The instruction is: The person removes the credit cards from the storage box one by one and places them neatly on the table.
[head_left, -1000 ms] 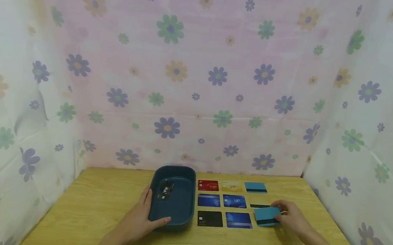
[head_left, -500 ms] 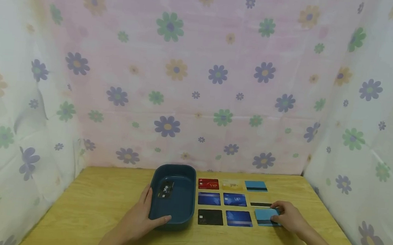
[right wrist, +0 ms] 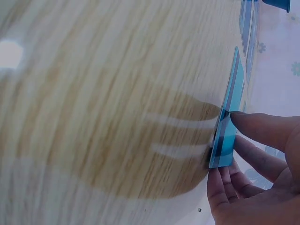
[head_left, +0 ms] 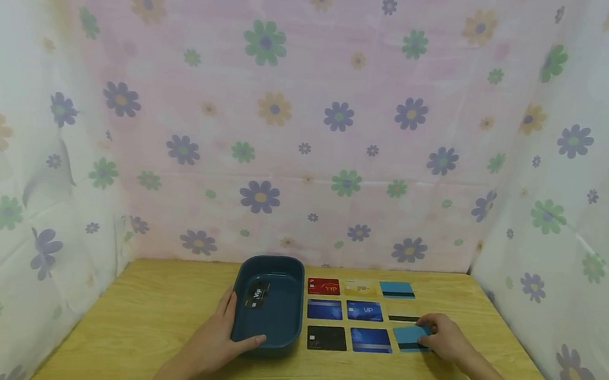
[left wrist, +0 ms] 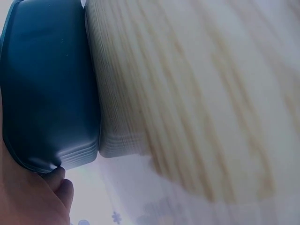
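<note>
My left hand holds the dark blue tray at its left near corner, thumb over the rim. The left wrist view has the tray's outer wall with fingers curled at its end. A black VIP card lies inside the tray. On the right, my right hand pinches the right end of a light blue card with a dark stripe. In the right wrist view, the thumb lies on this card's face and fingers are at its edge; whether it is fully flat on the table I cannot tell.
Rows of cards lie right of the tray: red, gold and light blue at the back; blue, blue VIP and striped pale behind; black and blue in front. Flowered cloth surrounds the wooden table.
The right hand has shifted slightly left with the light blue card, which was straightened half a second ago and now sits slightly turned. The left hand and tray have stayed in place.
</note>
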Demonstrator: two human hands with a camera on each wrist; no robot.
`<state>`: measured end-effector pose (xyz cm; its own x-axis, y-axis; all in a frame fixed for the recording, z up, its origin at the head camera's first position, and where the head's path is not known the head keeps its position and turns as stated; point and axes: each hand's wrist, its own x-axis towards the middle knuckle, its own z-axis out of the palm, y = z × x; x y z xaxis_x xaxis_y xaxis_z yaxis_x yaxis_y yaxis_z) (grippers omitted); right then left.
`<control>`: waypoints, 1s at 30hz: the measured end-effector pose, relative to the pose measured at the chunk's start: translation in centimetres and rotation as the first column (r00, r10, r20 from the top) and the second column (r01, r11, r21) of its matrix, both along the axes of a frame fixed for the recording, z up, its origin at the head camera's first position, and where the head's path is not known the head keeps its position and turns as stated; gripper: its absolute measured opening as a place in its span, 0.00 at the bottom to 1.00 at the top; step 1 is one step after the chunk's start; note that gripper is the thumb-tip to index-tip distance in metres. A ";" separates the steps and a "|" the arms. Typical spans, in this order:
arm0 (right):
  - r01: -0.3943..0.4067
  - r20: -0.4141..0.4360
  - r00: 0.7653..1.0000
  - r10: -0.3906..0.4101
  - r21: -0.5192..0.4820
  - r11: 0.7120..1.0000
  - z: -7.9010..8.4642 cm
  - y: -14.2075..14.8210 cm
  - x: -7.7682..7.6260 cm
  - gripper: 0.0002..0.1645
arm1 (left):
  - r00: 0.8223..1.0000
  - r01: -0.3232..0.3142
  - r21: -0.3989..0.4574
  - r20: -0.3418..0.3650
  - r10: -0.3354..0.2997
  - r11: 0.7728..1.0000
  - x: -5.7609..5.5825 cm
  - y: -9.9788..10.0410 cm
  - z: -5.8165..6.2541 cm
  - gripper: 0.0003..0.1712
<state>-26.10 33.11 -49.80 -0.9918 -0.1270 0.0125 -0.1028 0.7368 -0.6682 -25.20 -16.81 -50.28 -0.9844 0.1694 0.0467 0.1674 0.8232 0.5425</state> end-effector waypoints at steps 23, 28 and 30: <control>0.000 -0.020 1.000 0.000 0.022 1.000 0.3 -0.2 0.5 0.15 | 1.000 0.002 -0.004 -0.003 -0.002 1.000 0.0 0.0 -0.3 0.78; 0.000 -0.017 1.000 0.000 0.020 1.000 0.3 -0.2 0.4 0.15 | 1.000 0.003 0.000 -0.007 -0.003 1.000 0.0 0.0 -0.1 0.78; -0.001 -0.019 1.000 0.001 0.015 1.000 0.3 -0.2 0.4 0.15 | 1.000 0.003 -0.002 -0.011 -0.003 1.000 0.0 0.0 -0.1 0.78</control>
<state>-25.70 32.95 -49.45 -0.9912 -0.1286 0.0297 -0.1165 0.7466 -0.6550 -25.22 -16.83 -50.39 -0.9834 0.1725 0.0570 0.1758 0.8238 0.5389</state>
